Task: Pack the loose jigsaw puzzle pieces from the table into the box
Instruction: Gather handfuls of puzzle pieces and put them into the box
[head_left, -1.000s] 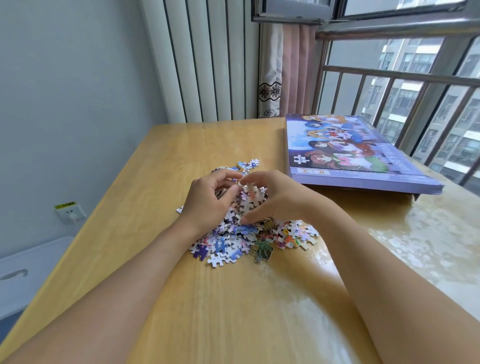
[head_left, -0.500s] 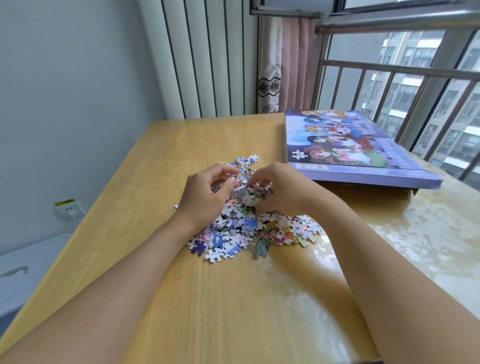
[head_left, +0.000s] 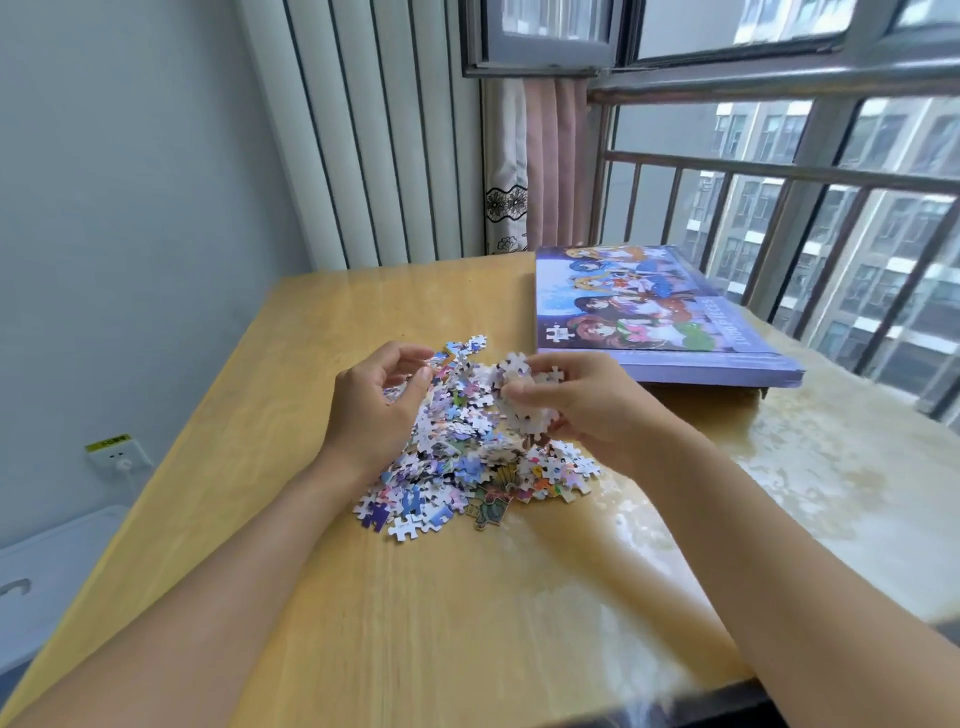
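Here, right hand (head_left: 587, 410) raised, grip clamped on a clump of puzzle pieces (head_left: 522, 395); left hand (head_left: 374, 410) cupped, grip apart, against the pile (head_left: 467, 467).

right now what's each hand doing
Left hand: open, fingers loosely curled over the pile of puzzle pieces, holding nothing.
Right hand: holding a clump of pieces.

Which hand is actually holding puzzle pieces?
The right hand: its fingers grip a white clump of pieces lifted above the pile. The left hand is cupped at the pile's edge, holding none.
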